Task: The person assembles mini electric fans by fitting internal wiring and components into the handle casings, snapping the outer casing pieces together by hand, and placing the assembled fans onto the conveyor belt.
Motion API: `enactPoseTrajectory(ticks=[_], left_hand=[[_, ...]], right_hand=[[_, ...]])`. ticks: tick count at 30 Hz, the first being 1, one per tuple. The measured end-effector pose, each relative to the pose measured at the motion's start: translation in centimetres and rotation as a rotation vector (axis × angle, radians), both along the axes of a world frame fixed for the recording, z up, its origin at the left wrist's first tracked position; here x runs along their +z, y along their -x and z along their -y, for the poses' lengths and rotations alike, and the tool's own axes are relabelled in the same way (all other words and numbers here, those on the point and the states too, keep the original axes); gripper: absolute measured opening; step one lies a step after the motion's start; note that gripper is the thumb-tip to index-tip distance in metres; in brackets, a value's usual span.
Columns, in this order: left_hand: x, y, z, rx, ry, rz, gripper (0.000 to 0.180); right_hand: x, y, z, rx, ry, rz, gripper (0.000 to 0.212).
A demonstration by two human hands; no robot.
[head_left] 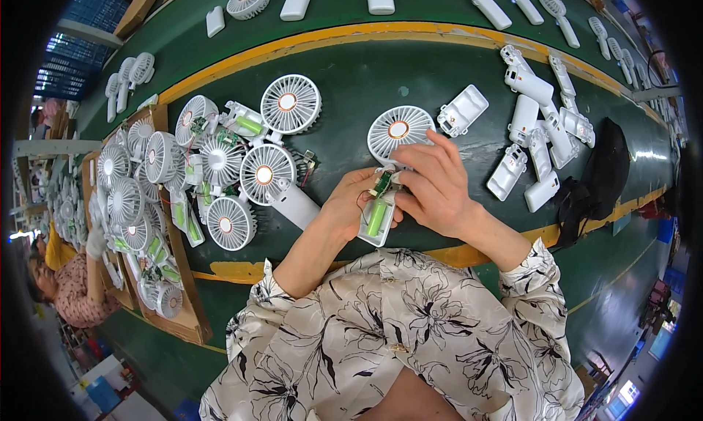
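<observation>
A white handheld fan (400, 130) lies in front of me with its round grille away from me and its handle opened. Inside the handle are a green battery (376, 217), a small green circuit board (381, 183) and thin wires. My left hand (347, 200) is closed around the handle's left side. My right hand (438, 189) bends over the handle from the right, with thumb and forefinger closed at the circuit board. Its other fingers are raised beside the grille. Whatever its fingertips pinch is too small to make out. A loose white handle cover (463, 110) lies just beyond the right hand.
Several part-built fans (266, 173) pile up at left, beside a cardboard box (192, 304) full of more. White handle covers (524, 120) are heaped at right, near a black cloth (605, 173). Finished-looking fans (296, 0) lie on the far green strip. Another person (77, 289) works at far left.
</observation>
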State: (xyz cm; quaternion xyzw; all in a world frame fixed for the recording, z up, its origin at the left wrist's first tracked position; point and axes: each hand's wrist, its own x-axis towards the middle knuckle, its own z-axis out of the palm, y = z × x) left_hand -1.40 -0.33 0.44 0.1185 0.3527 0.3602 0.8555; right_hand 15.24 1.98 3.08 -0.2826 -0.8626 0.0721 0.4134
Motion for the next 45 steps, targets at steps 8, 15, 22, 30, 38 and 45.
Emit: enactPoseTrajectory(ticks=[8, 15, 22, 30, 38, 45], left_hand=[[-0.5, -0.2, 0.2, -0.005, 0.006, 0.075, 0.026], [-0.1, -0.4, 0.4, -0.042, 0.048, 0.065, 0.020], [-0.8, -0.2, 0.5, -0.135, -0.018, 0.053, 0.021], [-1.0, -0.3, 0.4, -0.081, -0.020, 0.058, 0.022], [0.7, -1.2, -0.1, 0.184, 0.135, 0.043, 0.023], [1.4, -1.5, 0.3, 0.241, 0.025, -0.140, 0.023]], right_hand=[[-0.1, -0.4, 0.3, 0.058, -0.104, 0.008, 0.031], [2.6, -0.5, -0.6, 0.198, 0.316, 0.215, 0.034], [1.7, -0.7, -1.1, 0.232, 0.374, 0.191, 0.030], [0.4, 0.1, 0.0, -0.002, 0.048, 0.017, 0.017], [-1.1, -0.2, 1.2, -0.016, -0.108, -0.052, 0.017], [-2.0, -0.5, 1.3, 0.002, -0.106, -0.006, 0.015]])
